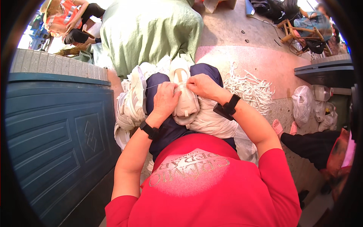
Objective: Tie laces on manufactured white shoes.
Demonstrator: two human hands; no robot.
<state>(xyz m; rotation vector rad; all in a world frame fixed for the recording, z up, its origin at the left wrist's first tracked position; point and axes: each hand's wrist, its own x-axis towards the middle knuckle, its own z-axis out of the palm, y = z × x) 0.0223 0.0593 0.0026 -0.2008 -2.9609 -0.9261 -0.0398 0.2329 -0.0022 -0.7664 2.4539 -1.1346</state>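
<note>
**Pale shoe [187, 100] being handled above a pink-banded floor [221, 53]**

The floor is spreading out in speckled beige around a pink band. A blue panelled door [45, 140] is standing on the left below a tiled wall [56, 67], and a green cloth [151, 34] is draping over something bulky ahead. A seated person in a red shirt [204, 204] is holding the shoe upright above the lap, between navy trouser legs [207, 70].

The left hand [166, 100] is curling closed by the shoe's left edge, keeping hold of a thin pale strand [151, 87]. The right hand [205, 86] is bringing thumb and fingers near each other at the opposite edge; whether they are meeting, or gripping anything, one cannot tell.

One shoe is occupying the hands, and two black wristbands [227, 108] are circling the wrists. Several more pale shoes [132, 98] are overlapping at the left, too crowded to count. One bundle of laces [214, 120] is lying under the right forearm; one loose pile of laces [249, 90] is spreading beyond. One wooden-framed stool [300, 34] is standing at upper right, and two pink slippers [277, 127] are showing at right.
</note>
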